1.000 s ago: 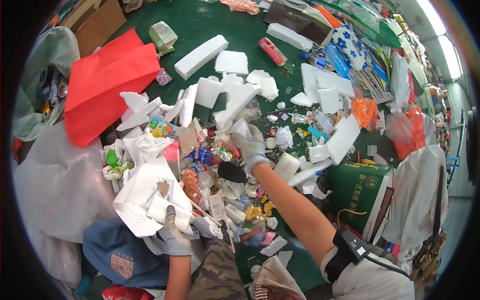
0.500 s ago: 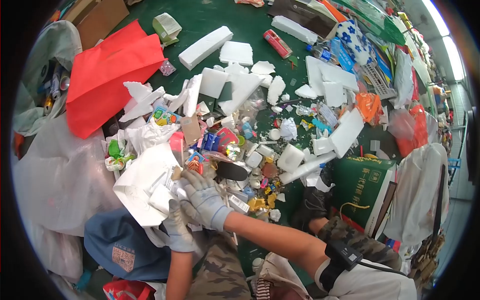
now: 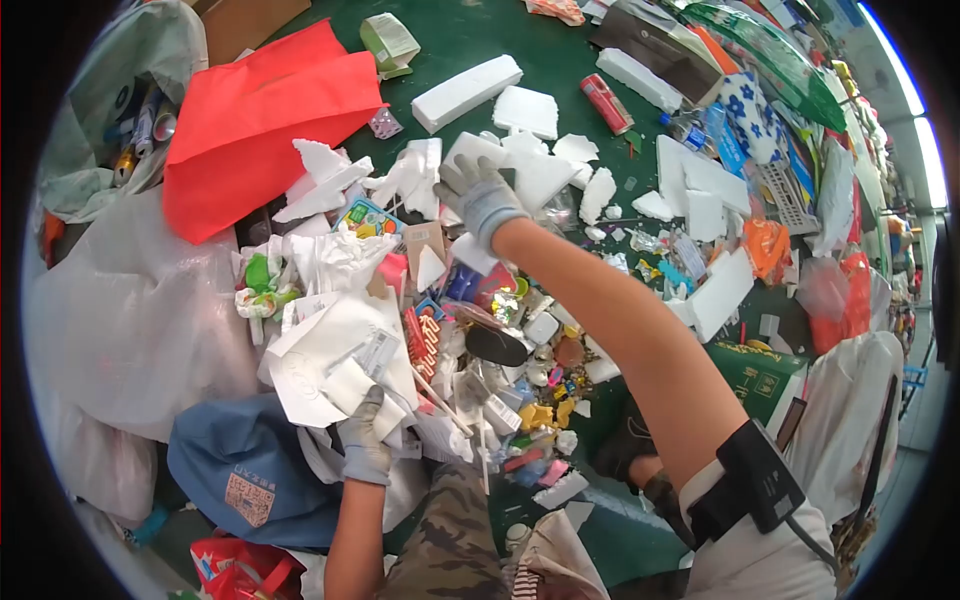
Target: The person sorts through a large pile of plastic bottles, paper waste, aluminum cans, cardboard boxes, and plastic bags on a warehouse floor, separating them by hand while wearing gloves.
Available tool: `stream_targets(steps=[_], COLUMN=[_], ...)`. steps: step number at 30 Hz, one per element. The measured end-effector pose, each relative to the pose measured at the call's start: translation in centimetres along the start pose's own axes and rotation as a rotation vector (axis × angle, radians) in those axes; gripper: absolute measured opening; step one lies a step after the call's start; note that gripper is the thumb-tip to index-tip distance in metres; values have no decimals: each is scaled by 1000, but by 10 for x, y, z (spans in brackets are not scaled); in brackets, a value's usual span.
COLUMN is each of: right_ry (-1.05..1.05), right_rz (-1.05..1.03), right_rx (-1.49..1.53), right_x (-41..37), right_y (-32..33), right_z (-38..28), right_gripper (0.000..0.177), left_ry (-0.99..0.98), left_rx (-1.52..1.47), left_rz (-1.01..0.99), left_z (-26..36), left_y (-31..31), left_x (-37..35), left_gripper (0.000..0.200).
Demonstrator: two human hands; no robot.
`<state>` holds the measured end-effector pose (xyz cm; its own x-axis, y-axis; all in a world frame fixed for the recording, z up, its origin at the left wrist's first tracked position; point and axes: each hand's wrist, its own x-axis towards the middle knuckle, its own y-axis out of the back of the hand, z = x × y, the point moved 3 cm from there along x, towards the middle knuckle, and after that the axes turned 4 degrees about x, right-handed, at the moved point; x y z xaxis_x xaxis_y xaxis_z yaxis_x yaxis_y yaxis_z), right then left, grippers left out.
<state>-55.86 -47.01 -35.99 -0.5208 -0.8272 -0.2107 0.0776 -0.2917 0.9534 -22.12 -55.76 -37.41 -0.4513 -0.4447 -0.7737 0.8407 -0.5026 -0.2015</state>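
Our right hand (image 3: 480, 198) reaches far out, fingers (image 3: 455, 178) spread, palm down on the foam pieces (image 3: 540, 172). The main chunk lies just right of the fingertips, touching. The left hand (image 3: 365, 448) is close to us, pinching folded white paper (image 3: 345, 385). A blue bag (image 3: 235, 480) sits just below-left of those fingers, contents hidden. A grey bag (image 3: 100, 150) w/ cans is well up-left.

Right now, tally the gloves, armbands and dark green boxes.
Gloves: 2, on left hand gripping paper and right hand at foam
Armbands: 1
Dark green boxes: 1
Total: 4
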Motion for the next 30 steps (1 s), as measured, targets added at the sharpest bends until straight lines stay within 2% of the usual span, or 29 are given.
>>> stream_targets(steps=[2, 4, 5, 7, 8, 9, 11, 12, 14, 15, 17, 18, 20, 21, 23, 24, 26, 27, 29, 30], right_ry=[37, 186, 193, 179, 185, 190, -47, -51, -455, -455, -783, -788, -1192, -1193, -934, -931, -776, -775, -699, -679], right_rz=[23, 31, 36, -109, 56, 57, 25, 332, 387, 382, 529, 535, 293, 295, 245, 239, 324, 321, 432, 421], right_rx=[-66, -111, -106, -41, 17, 11, 660, 1054, 1803, 1791, 1998, 1990, 1871, 1873, 1767, 1775, 1770, 1773, 1985, 2051], right_x=[14, 18, 22, 26, 19, 12, -3, -18, -45, -53, -71, -74, -78, -72, -50, -43, -32, -35, -53, -66], right_y=[-28, -28, -28, -25, -19, -10, 15, 22, 32, 26, 5, 8, 1, -12, -46, -47, -43, -37, -8, 9], right_z=[7, 3, 2, 8, 8, 11, 25, 31, 56, 73, 110, 111, 105, 100, 86, 82, 75, 74, 75, 75], right_gripper=[67, 49, 49, 40, 33, 33, 32, 26, 26, 26, 29, 29, 33, 33, 36, 36, 38, 38, 37, 35], left_ry=[-35, -69, -94, -75, -45, -10, -28, -47, -51, -60, -75, -106, -144, -145, -159, -161, -138, -138, -104, -104], left_rx=[30, 45, 60, 47, 8, -31, -23, -7, -9, 1, 10, 19, 24, 27, 37, 41, 24, 25, 32, 25], left_rz=[31, 47, 57, 45, 63, 80, 52, 24, 37, 46, 39, 57, 112, 111, 117, 125, 102, 106, 137, 141], left_z=[-5, -12, -16, -8, -6, -3, -2, -3, 0, 1, -8, -10, -12, -13, -14, -12, -5, -3, -2, -1], left_y=[-2, 3, 7, 3, 0, -4, -3, -3, -5, -7, -2, -2, -5, -7, -5, -5, -6, -6, -5, -6], left_x=[2, 8, 11, 8, 5, 0, 0, -2, -6, -7, 0, 1, 2, 3, 3, 1, -6, -8, -11, -11], left_gripper=[18, 19, 21, 23, 30, 39, 39, 38, 37, 36, 39, 36, 34, 34, 35, 35, 35, 35, 36, 36])
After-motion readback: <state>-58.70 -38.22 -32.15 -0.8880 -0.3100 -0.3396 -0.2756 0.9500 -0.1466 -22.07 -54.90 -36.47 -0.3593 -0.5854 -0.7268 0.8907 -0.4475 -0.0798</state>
